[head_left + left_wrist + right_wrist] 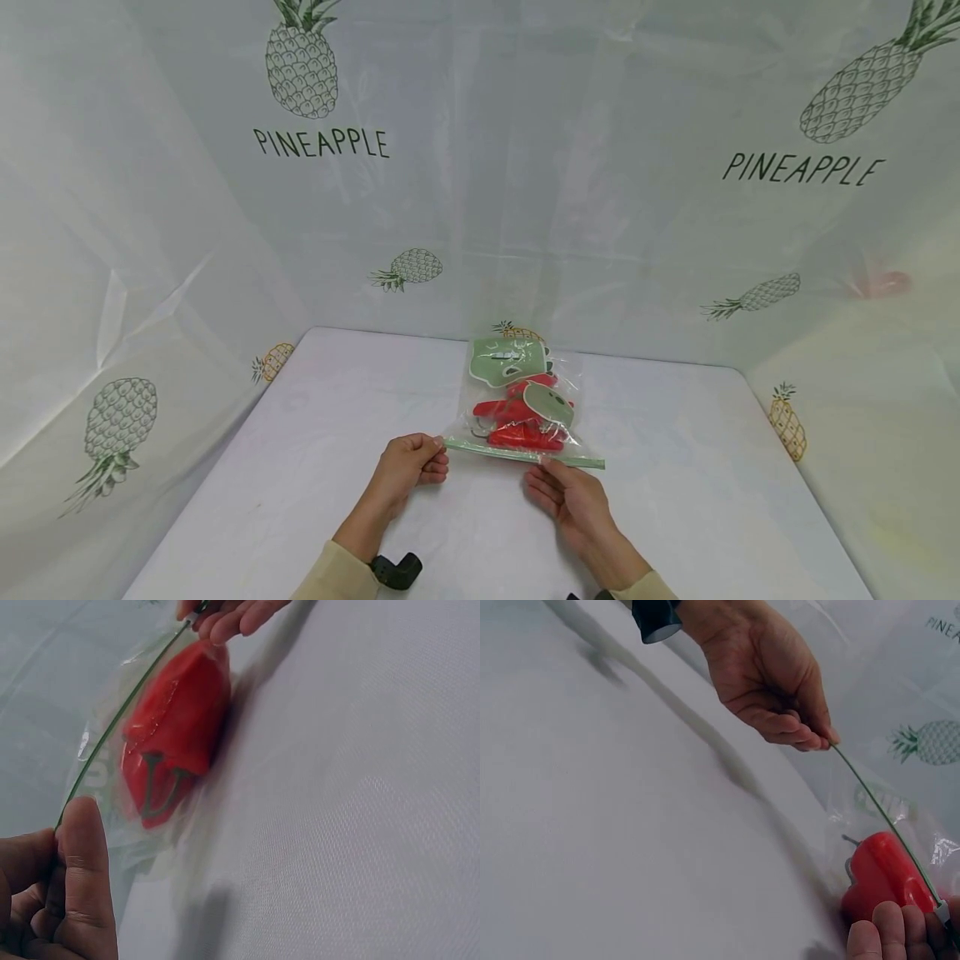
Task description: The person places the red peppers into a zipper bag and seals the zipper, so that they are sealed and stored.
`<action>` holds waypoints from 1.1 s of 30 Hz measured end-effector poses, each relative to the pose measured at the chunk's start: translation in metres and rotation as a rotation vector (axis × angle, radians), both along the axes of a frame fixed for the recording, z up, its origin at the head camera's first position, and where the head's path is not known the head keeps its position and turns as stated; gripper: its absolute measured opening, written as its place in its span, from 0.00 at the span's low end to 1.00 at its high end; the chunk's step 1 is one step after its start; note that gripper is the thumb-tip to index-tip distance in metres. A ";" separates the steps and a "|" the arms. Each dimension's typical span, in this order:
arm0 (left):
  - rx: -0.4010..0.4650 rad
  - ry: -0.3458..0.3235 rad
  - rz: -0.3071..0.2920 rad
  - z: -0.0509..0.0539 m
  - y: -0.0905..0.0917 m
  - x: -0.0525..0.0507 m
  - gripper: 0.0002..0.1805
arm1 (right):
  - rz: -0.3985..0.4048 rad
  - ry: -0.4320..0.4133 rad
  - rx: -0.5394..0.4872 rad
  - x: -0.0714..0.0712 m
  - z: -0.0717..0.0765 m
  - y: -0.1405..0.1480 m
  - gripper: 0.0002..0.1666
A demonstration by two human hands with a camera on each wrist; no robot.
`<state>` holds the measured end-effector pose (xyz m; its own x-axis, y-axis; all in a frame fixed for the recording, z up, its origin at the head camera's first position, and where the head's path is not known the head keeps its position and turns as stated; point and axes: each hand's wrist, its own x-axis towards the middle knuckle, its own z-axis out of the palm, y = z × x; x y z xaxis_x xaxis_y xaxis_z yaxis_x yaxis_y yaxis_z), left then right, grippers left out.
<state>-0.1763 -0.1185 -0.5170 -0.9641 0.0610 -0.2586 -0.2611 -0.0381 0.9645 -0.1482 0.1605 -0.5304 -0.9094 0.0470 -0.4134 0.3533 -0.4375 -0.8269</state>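
Note:
A clear zip bag (508, 362) with green printed shapes holds several red peppers (525, 435); dark green stems show through the plastic in the left wrist view. Along its near edge runs a green zip strip (491, 452). My left hand (408, 468) pinches the strip's left end between thumb and forefinger. Toward the right of the strip, my right hand (576, 502) pinches a small whitish slider (943, 909), its other fingers lying below. The strip is stretched straight between both hands, and the slider is partly hidden by the fingers.
The bag is over a white table (675, 467) near its back edge. Pale sheeting (525, 167) printed with pineapples hangs behind and at both sides. A black band (397, 572) sits on the left wrist.

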 end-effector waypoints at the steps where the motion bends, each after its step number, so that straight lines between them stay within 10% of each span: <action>1: -0.001 0.001 0.001 0.000 0.000 0.000 0.16 | -0.004 0.001 0.001 0.000 0.000 0.001 0.16; 33: -0.005 -0.004 0.016 0.000 -0.001 0.000 0.16 | -0.037 0.001 0.024 0.004 0.001 0.025 0.14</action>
